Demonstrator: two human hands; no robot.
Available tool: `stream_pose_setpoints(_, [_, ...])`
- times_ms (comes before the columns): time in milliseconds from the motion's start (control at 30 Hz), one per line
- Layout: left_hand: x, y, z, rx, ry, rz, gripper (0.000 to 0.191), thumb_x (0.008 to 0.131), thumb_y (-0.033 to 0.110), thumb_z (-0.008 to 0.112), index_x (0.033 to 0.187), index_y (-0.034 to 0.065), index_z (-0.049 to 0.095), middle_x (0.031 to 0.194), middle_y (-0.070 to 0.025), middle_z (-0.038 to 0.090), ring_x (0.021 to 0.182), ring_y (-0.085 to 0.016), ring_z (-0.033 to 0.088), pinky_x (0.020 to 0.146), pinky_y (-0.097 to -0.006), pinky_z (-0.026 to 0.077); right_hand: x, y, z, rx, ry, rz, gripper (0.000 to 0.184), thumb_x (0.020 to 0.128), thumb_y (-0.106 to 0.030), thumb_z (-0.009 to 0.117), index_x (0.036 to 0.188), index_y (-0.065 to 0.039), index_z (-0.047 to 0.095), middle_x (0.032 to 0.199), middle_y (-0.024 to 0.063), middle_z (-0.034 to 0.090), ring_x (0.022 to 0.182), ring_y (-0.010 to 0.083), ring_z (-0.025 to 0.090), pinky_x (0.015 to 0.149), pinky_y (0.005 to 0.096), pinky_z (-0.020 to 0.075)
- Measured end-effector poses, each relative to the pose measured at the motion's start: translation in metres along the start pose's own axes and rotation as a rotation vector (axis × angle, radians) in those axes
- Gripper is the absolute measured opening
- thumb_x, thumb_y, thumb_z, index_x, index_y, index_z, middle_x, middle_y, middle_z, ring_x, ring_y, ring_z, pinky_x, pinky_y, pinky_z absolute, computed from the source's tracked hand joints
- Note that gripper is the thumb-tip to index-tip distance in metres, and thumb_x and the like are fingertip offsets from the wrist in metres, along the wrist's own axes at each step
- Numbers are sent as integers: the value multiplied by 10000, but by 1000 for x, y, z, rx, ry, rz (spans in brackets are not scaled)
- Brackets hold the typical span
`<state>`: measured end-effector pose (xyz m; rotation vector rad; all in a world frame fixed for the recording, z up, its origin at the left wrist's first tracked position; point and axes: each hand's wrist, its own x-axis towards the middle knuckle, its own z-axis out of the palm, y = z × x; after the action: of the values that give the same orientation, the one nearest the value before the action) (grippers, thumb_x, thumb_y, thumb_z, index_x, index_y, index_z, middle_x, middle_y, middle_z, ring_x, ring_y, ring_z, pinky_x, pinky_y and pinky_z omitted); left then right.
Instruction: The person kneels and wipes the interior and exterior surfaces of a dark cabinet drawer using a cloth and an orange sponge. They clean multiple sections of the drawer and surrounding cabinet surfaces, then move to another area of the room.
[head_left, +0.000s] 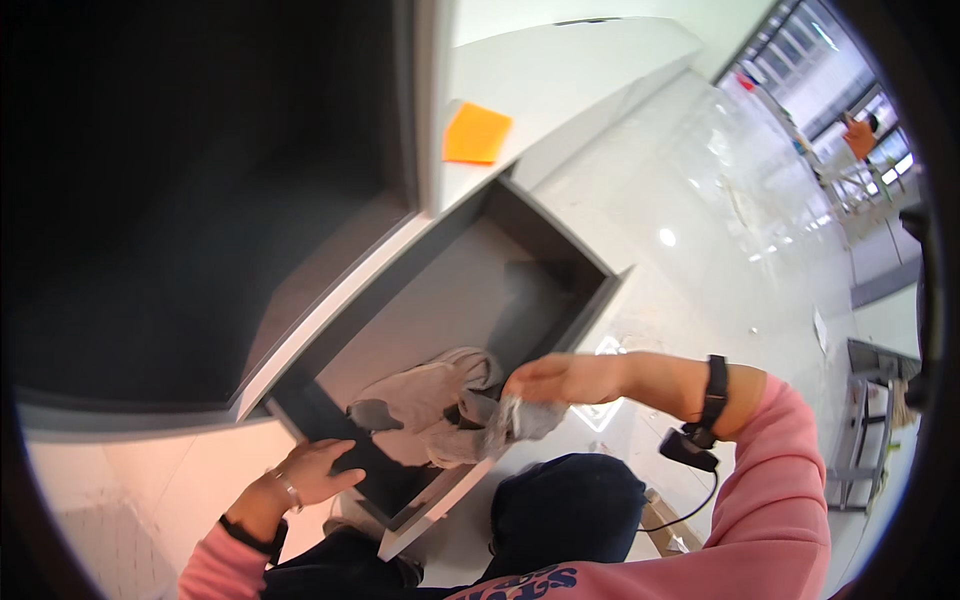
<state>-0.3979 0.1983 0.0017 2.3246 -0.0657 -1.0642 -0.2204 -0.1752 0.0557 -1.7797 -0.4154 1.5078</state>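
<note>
An open drawer (360, 337) with dark inner walls is pulled out in front of me. On its floor lies a crumpled bundle of beige and grey cloth (412, 397) with darker patches; blur hides its exact shape. My right hand (559, 379) has its fingers curled over a grey piece of cloth (536, 421) at the drawer's front edge, beside the bundle. Its fingertips are partly hidden. At the drawer's left end is my left hand (319, 469), with thumb and fingers apart and nothing held.
An orange paper note (477, 133) is on the white cabinet top (570, 90). A dark open compartment (187, 187) rises at left. My bent knee (566, 510) is close to the drawer front. A person (859, 135) is far off at upper right, beyond the glossy floor (660, 195).
</note>
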Motion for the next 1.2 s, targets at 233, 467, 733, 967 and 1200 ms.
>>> stream_pose_setpoints(233, [-22,161,-85,-445,214,429,465,931,205,646,1329,-5,530,1251,-149,629,1150,-232,610,966,-331,471,-107,24,-108,319,1155,-469,294,1031,-333,470,1155,-88,573,1031,22,606,966,118,588,838,286,512])
stream_pose_setpoints(467, [-45,229,-128,-177,240,722,409,874,134,691,1249,0,598,1213,-147,649,1096,-259,635,952,-340,475,2,101,-99,-1113,982,186,364,822,-461,648,909,-112,705,947,73,700,1028,274,580,912,390,459])
stream_pose_setpoints(733, [-117,238,-159,21,321,915,488,804,86,667,1260,-60,573,1211,-221,635,1128,-312,625,992,-371,462,46,69,11,-751,386,4,472,780,-356,685,1222,-192,666,1100,112,697,999,327,659,871,428,503])
stream_pose_setpoints(967, [31,172,-99,-587,4,672,544,986,290,559,1411,-26,432,1369,-165,523,1270,-237,510,1080,-326,391,2,-18,113,350,226,-543,247,875,-167,712,1080,-46,645,970,46,656,935,156,602,827,315,498])
stream_pose_setpoints(1200, [40,183,-49,-506,-113,842,856,811,319,782,1464,-16,340,1361,-150,515,1233,-237,527,1024,-325,418,-114,-67,133,915,812,-621,408,864,-201,725,1202,-90,525,1096,43,588,1024,147,568,782,301,515])
